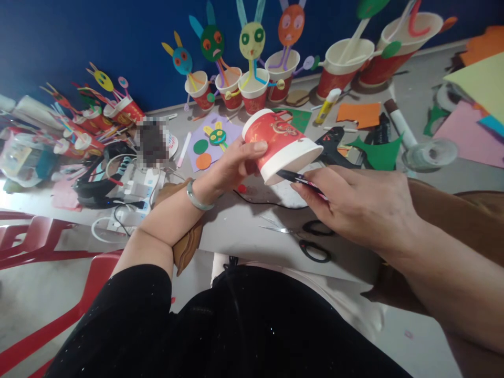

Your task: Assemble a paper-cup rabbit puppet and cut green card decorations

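A red and white paper cup [281, 137] is tilted on its side above the table, its white base end toward me. My left hand [238, 163] grips it from the left, thumb on the red wall. In my right hand [354, 202] is a black pen-like tool [301, 180], pinched between thumb and fingers, its tip at the cup's white end. Below lie scissors [299, 233] with black handles. A black glue gun [334, 147] rests behind my right hand. A purple sheet [192, 149] with a small paper figure lies beyond my left hand.
Along the blue wall stand several red cups [254, 97] with paper faces. A glue stick [327, 107], green paper scraps [380, 152] and a tape roll [433, 153] lie at the right. A power strip [137, 191] with cables sits at the left, near red chairs [94, 278].
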The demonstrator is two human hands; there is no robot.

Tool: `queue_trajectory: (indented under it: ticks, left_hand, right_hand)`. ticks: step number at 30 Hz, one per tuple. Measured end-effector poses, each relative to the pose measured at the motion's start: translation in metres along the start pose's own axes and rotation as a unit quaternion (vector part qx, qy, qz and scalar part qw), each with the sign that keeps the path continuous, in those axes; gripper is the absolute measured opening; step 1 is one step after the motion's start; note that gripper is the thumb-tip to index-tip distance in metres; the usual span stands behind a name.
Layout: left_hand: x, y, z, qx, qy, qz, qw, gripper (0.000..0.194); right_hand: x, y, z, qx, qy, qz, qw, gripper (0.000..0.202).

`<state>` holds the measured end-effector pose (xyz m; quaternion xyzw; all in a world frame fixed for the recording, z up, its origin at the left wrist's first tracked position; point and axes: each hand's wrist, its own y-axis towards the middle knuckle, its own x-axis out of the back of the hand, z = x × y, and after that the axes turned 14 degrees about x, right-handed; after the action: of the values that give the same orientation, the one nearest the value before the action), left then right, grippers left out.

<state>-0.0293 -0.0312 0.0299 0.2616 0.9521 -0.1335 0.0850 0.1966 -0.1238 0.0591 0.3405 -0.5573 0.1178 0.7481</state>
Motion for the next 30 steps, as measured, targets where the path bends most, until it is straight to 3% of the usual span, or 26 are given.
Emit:
queue_trajectory:
  ticks: [4, 9, 20, 25, 30]
  left_hand:
    - [-0.003, -0.001, -0.003, -0.004, -0.019, 0.035, 0.999, 0.058]
    - [0.007, 0.003, 0.005, 0.008, 0.014, -0.007, 1.0, 0.059]
    - [0.008, 0.005, 0.003, 0.003, 0.005, 0.016, 1.0, 0.059]
    - [0.017, 0.006, 0.001, -0.003, -0.002, -0.023, 1.0, 0.053]
    - [0.012, 0.0, -0.011, -0.033, -0.01, -0.034, 0.999, 0.066]
  right_hand:
    - [0.001, -0.001, 0.0, -0.003, 0.002, 0.01, 1.0, 0.047]
    - [0.0, -0.001, -0.001, 0.006, -0.022, 0.016, 1.0, 0.05]
    - [0.002, 0.003, -0.003, 0.016, -0.021, -0.007, 1.0, 0.049]
    - [-0.005, 0.001, -0.01, -0.007, -0.026, -0.096, 0.995, 0.043]
    - [-0.012, 0.001, -0.013, -0.017, -0.058, -0.172, 0.983, 0.044]
